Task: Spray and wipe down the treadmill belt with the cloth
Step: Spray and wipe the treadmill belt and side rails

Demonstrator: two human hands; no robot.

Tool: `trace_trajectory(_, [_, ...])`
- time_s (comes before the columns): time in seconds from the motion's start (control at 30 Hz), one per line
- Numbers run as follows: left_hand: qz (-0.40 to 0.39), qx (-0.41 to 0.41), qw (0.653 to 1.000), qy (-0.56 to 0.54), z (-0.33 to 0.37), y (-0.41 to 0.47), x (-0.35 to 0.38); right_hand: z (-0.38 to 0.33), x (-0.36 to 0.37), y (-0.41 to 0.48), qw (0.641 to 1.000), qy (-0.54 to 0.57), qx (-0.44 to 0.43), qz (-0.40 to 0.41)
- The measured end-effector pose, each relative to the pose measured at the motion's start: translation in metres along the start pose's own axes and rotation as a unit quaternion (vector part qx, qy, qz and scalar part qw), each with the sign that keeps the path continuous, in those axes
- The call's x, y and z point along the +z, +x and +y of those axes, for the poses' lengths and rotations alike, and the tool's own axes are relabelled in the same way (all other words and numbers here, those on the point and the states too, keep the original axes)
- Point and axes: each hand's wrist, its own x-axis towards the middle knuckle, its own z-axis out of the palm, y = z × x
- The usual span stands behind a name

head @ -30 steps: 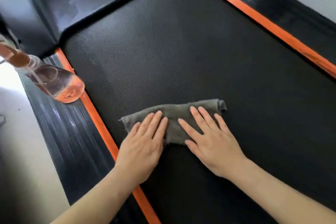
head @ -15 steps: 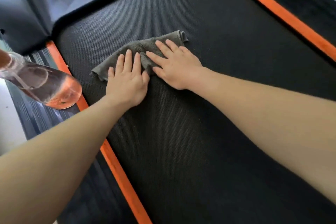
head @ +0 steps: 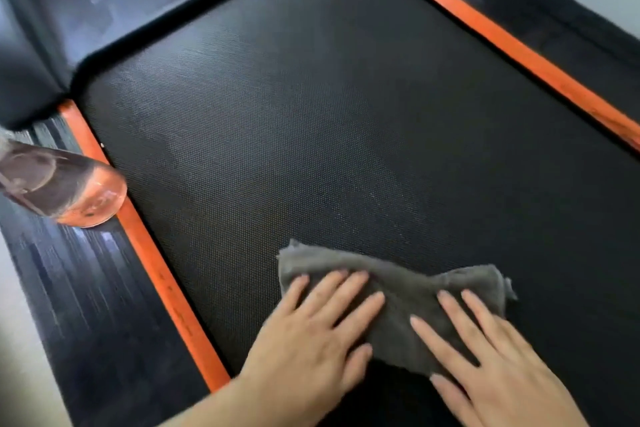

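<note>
Toward the near end of the treadmill belt (head: 311,114), a grey cloth (head: 398,288) is lying bunched into a wide, rumpled strip across the textured black surface, nearer the left edge than the right. Both hands are pressing down on it, side by side. The left hand (head: 311,340) is lying flat with its fingers straight and slightly fanned, covering the cloth's left part, while its thumb is resting along the cloth's near edge. The right hand (head: 491,357) is lying flat too, fingers straight and spread, covering the right part – its fingertips are stopping short of the cloth's far edge. Neither hand is curling round the fabric. A frayed corner is sticking out to the right of the right hand.

An orange stripe (head: 156,270) is running along the belt's left edge, and a second orange stripe (head: 502,42) is bordering its right edge. Outside the left stripe, a ribbed black side rail (head: 86,288) is catching streaks of light; a clear bottle (head: 65,187) with an orange-tinted base is sitting on it, just beside the stripe, its top cut off by the frame. A matching rail (head: 554,28) is flanking the right stripe. At the far left, the glossy black motor cover (head: 86,3) is closing off the belt's far end. Pale floor (head: 14,322) is showing beyond the left rail.
</note>
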Motion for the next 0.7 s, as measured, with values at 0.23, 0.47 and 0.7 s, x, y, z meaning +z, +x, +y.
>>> trace_trajectory(0.23, [0.014,-0.198,0.979,0.040,-0.116,0.126,-0.050,-0.001,-0.038,0.224,0.994,0.026,0.105,0.021])
trace_trajectory(0.47, [-0.016,-0.223,0.975,0.007,-0.106,0.139,-0.048,0.022,-0.065,0.263,0.995,-0.001,0.083,-0.051])
trace_trajectory(0.7, [0.017,-0.047,0.999,-0.007,0.023,0.097,-0.002,0.059,-0.034,0.069,0.986,-0.061,0.150,-0.030])
